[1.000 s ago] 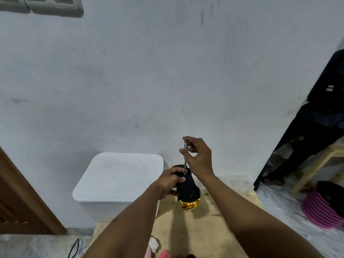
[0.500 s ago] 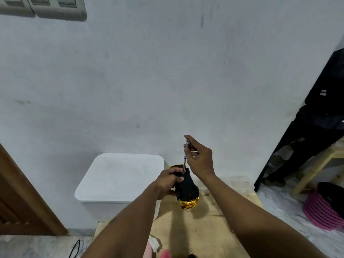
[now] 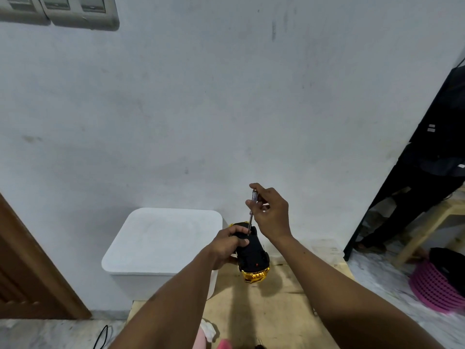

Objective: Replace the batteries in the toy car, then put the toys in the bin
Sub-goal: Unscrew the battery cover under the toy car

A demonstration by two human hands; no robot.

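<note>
A gold toy car [image 3: 254, 258] is held upside down above the wooden table, its black underside facing up. My left hand [image 3: 227, 245] grips the car's far end from the left. My right hand [image 3: 270, 214] pinches the clear handle of a thin screwdriver [image 3: 250, 217], which stands nearly upright with its tip on the car's underside beside my left thumb. A white bin [image 3: 163, 243] with its lid on sits on the table to the left of the car.
The wooden table [image 3: 276, 306] stands against a white wall. Pink toys [image 3: 201, 341] and a white scrap lie at its near edge. A wooden door [image 3: 30, 268] is on the left. At right are a person in dark clothes [image 3: 432, 177], a wooden stool and a pink basket [image 3: 437, 288].
My right hand has turned slightly on the screwdriver handle, its fingers shifting. The car and my left hand stay in place. The view has tilted a little.
</note>
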